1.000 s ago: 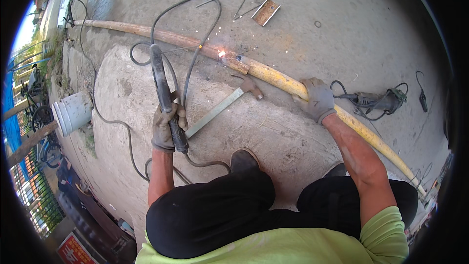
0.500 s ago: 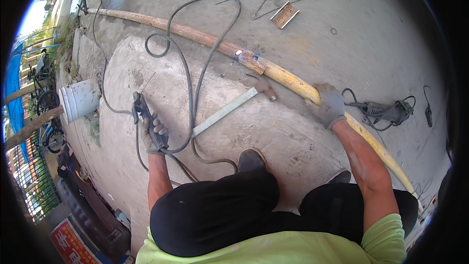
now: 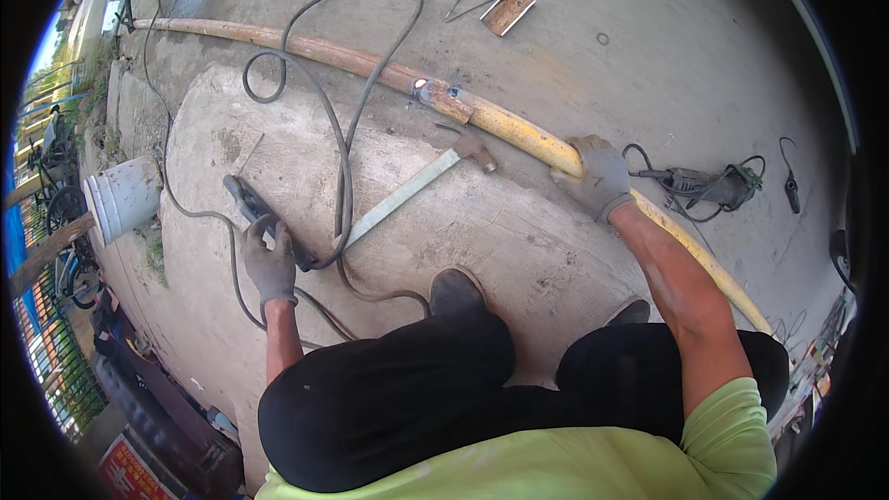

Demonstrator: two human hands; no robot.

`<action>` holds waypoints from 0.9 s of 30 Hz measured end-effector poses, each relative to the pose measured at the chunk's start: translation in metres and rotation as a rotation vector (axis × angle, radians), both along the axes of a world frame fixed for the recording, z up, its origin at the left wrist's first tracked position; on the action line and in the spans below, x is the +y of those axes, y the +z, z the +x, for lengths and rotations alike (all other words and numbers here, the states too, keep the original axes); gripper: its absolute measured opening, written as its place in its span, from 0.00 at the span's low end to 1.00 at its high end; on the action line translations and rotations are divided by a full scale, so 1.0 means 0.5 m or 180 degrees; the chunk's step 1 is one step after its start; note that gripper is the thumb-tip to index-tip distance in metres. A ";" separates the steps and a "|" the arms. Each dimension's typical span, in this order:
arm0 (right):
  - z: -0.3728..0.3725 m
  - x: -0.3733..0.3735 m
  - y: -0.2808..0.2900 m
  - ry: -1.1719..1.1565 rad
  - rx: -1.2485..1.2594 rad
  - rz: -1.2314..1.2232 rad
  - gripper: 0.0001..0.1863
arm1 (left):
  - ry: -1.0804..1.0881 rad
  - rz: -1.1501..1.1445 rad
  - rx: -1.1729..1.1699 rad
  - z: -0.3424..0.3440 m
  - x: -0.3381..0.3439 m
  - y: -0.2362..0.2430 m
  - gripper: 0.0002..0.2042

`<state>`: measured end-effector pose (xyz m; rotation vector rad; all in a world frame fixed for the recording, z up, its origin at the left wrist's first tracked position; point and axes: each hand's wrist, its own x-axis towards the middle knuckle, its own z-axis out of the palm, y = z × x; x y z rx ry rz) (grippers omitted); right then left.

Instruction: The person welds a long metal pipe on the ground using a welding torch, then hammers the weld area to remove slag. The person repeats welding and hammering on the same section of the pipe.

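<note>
On concrete, left hand [image 3: 269, 262] gripping electrode holder [image 3: 262, 218], right hand [image 3: 597, 175] on pipe [image 3: 519, 130]

Black electrode holder [image 3: 264, 218] flat on concrete; yellow pipe [image 3: 519, 130] lying diagonally

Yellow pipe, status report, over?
Right hand gripping yellow pipe. Left hand on welding holder, laid on concrete. Hammer and cable lying beside pipe.

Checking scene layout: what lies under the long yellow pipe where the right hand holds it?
The yellow pipe lies on the concrete ground, just past the raised slab's edge. The gloved right hand covers the pipe there, so the contact beneath is hidden.
</note>
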<state>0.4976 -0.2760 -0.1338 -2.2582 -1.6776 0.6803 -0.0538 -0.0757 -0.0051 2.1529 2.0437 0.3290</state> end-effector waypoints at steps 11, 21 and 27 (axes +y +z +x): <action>0.042 -0.044 -0.004 0.0322 0.0024 0.0020 0.39 | -0.1957 -0.1371 0.1585 0.330 -0.055 -0.051 0.18; 0.274 -0.111 0.217 0.1144 0.0298 -0.1980 0.39 | -0.1830 -0.2167 0.1575 0.353 -0.006 -0.038 0.15; 0.361 -0.509 0.010 0.0220 -0.0248 -0.1141 0.33 | -0.1638 -0.2151 0.1396 0.325 -0.028 -0.012 0.17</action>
